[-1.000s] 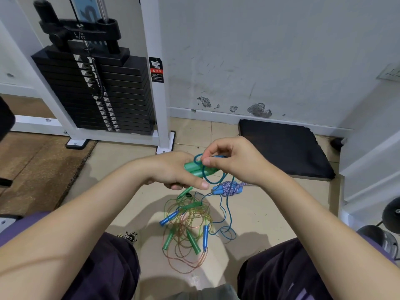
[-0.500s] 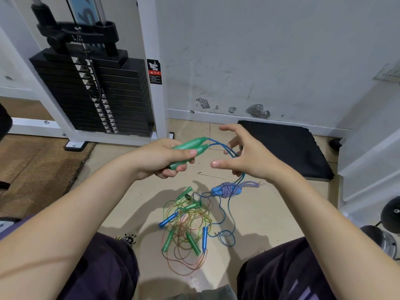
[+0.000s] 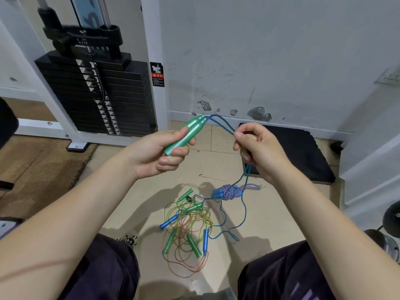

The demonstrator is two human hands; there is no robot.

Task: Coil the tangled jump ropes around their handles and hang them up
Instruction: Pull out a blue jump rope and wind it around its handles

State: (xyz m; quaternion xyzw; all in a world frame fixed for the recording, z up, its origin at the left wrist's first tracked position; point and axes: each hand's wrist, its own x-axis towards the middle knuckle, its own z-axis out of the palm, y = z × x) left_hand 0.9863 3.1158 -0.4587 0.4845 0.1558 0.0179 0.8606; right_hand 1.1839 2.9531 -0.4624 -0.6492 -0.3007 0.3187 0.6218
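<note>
My left hand (image 3: 155, 152) grips two green handles (image 3: 187, 133) side by side, tips angled toward the weight stack (image 3: 97, 96). My right hand (image 3: 257, 148) pinches the doubled blue cord (image 3: 223, 124) running from those tips; it trails down to the tangled ropes (image 3: 188, 226) on the floor below the handles, possibly snagged there.

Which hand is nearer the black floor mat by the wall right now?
Right. The right hand, pinching the blue rope, overlaps the black mat's near-left corner in the head view, above it. The left hand, gripping the green handles, sits well left of the mat.
</note>
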